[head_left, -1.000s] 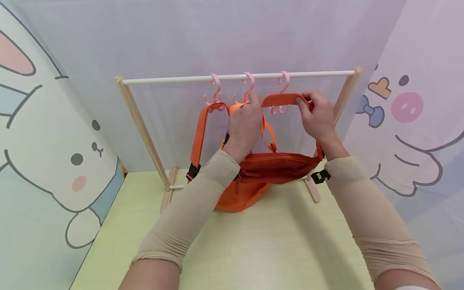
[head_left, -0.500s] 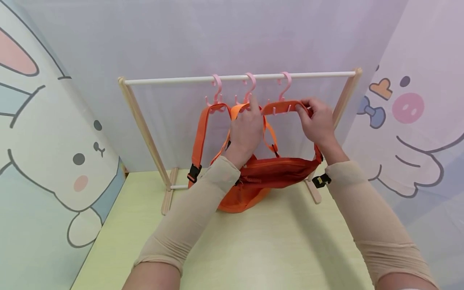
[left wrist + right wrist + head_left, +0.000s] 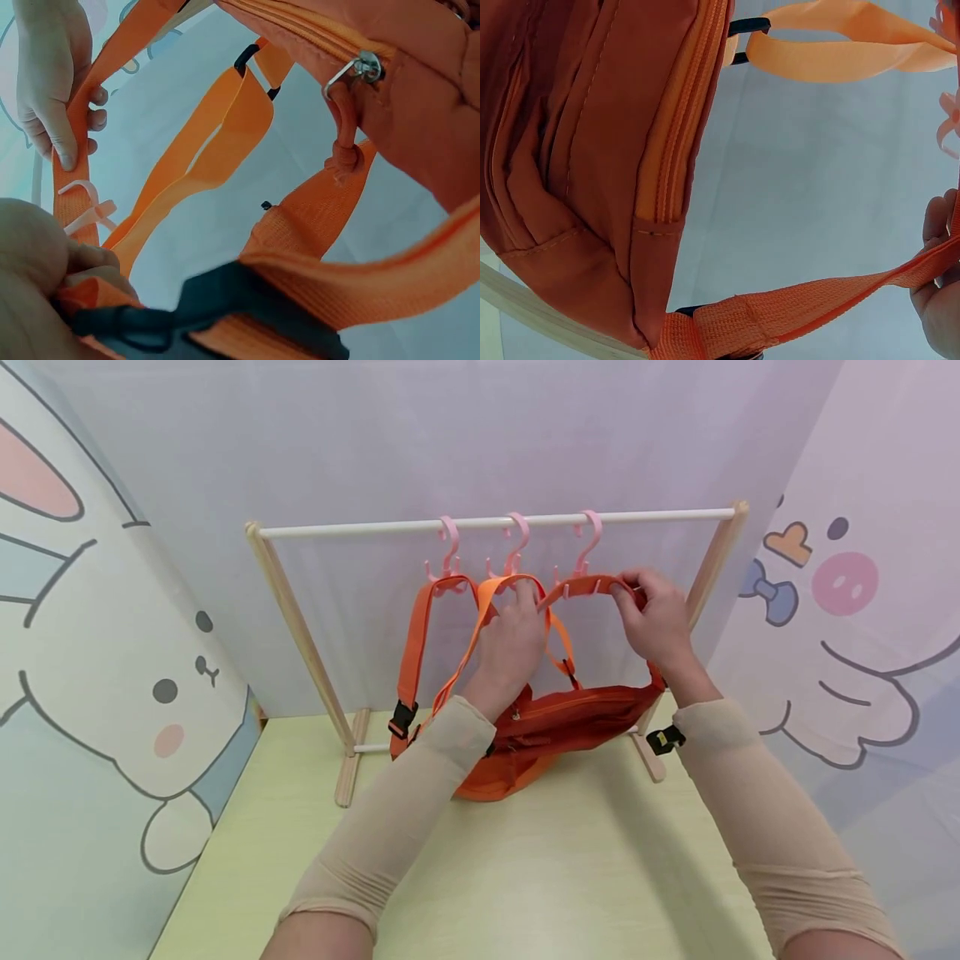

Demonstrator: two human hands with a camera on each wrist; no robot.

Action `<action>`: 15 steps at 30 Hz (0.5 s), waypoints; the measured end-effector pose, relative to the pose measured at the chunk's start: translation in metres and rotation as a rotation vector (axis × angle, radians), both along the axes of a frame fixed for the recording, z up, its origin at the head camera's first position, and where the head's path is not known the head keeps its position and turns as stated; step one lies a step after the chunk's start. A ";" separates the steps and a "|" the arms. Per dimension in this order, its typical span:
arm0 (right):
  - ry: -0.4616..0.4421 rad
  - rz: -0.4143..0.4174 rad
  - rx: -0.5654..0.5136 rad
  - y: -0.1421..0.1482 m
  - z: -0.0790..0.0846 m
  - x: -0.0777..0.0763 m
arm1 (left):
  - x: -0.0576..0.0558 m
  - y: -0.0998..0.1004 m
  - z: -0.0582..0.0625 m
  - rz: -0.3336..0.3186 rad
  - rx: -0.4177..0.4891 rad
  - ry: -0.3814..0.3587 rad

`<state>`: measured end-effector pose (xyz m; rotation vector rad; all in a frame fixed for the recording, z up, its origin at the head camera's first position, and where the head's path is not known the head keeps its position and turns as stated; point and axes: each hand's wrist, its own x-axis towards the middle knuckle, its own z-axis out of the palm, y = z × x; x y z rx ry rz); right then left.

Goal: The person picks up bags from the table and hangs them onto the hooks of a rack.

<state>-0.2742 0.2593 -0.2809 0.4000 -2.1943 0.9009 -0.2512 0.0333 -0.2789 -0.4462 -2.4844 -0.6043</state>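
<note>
An orange zippered bag [image 3: 585,718] hangs from pink hooks by its straps. My right hand [image 3: 656,614] pinches the wide orange strap [image 3: 611,585] between thumb and fingers, right of the right pink hook [image 3: 590,539]. That strap lies over the hook's prongs. My left hand [image 3: 513,639] holds the same strap's left part, below the middle pink hook [image 3: 517,539]; its fingertips are partly hidden. A lighter orange strap [image 3: 483,610] loops over the middle hook. Another strap [image 3: 412,652] with a black buckle [image 3: 402,718] hangs on the left pink hook [image 3: 450,543].
The hooks hang on the white bar [image 3: 345,529] of a rack with wooden legs [image 3: 300,635]. It stands on a pale yellow-green table [image 3: 562,860] before a light curtain [image 3: 375,435]. A loose black buckle [image 3: 665,740] hangs beside the right forearm.
The wide strap has come down from above the right hook's prongs onto them. Both hands have lowered; my left index finger, raised at the middle hook before, has dropped below it.
</note>
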 end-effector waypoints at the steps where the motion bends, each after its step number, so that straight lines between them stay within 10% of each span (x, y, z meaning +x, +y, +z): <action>1: -0.002 -0.001 -0.002 0.000 -0.001 0.000 | 0.000 0.000 -0.001 -0.005 0.001 -0.010; 15: -0.041 0.004 -0.026 -0.001 -0.009 0.001 | 0.002 -0.007 -0.021 -0.076 0.097 -0.145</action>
